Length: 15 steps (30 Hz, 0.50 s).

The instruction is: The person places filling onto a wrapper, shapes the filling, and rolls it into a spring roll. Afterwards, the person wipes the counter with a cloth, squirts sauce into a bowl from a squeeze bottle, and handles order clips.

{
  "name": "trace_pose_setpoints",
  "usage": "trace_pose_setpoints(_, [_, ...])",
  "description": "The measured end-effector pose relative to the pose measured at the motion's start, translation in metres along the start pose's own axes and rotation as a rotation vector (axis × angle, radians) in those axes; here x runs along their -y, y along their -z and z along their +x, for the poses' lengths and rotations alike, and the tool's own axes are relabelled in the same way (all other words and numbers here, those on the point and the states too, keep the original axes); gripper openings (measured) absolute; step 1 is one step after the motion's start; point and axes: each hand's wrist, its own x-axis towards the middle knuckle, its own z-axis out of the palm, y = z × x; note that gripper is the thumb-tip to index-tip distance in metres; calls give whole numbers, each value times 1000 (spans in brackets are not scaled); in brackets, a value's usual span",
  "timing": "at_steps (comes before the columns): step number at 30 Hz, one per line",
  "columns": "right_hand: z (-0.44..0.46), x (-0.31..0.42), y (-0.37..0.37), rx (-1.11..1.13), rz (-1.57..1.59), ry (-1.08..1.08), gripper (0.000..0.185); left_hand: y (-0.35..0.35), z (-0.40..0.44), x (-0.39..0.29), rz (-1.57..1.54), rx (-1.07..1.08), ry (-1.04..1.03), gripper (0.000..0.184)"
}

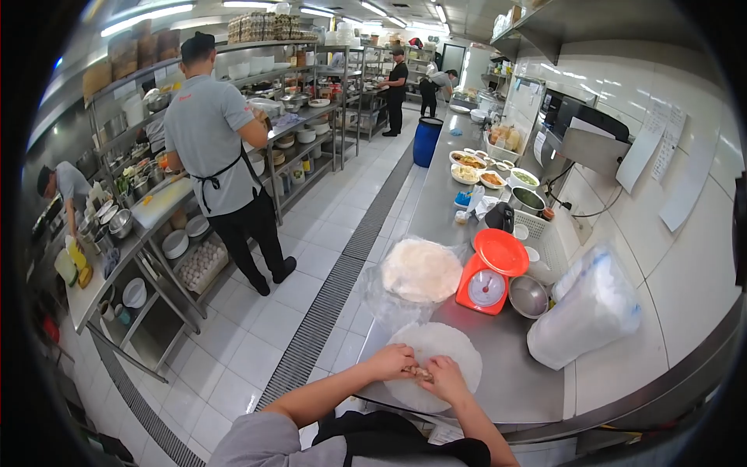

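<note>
A round white wrapper sheet lies flat near the front edge of the steel counter. Over its middle, my left hand and my right hand face each other with fingers closed at the two ends of a small strip of brown filling. The fingertips hide part of the filling. Just beyond the sheet, a stack of pale round wrappers rests on clear plastic. To its right stands an orange kitchen scale with a round pan on top.
A metal bowl and a plastic-wrapped white bundle stand right of the scale. Farther along are a white basket, bowls of food and a blue barrel. A person in grey works at the left shelves; others work farther back.
</note>
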Motion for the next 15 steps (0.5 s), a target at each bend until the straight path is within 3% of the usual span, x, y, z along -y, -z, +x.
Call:
trace_pose_setpoints(2, [-4, -7, -1, 42, 14, -19, 30, 1, 4, -10, 35, -235, -6, 27])
trace_pose_setpoints(5, [-7, -15, 0, 136, 33, -52, 27, -5, 15, -8, -19, -70, -97, 24])
trace_pose_setpoints(8, [-12, -13, 7, 123, 42, -70, 27, -4, 20, -10, 48, 71, -23, 24])
trace_pose_setpoints(9, [-14, -13, 10, 67, 49, -79, 26, -5, 21, -12, 47, 74, -23, 24])
trace_pose_setpoints(11, [-16, -22, 7, 100, 34, -74, 27, -9, 19, -17, -11, -171, -44, 24])
trace_pose_setpoints(13, [-20, -22, 6, 136, 30, -74, 28, -18, 22, -13, -14, -85, -15, 26])
trace_pose_setpoints(15, [-22, -20, 10, 31, 51, -61, 27, -16, 27, -17, -17, -2, 12, 27])
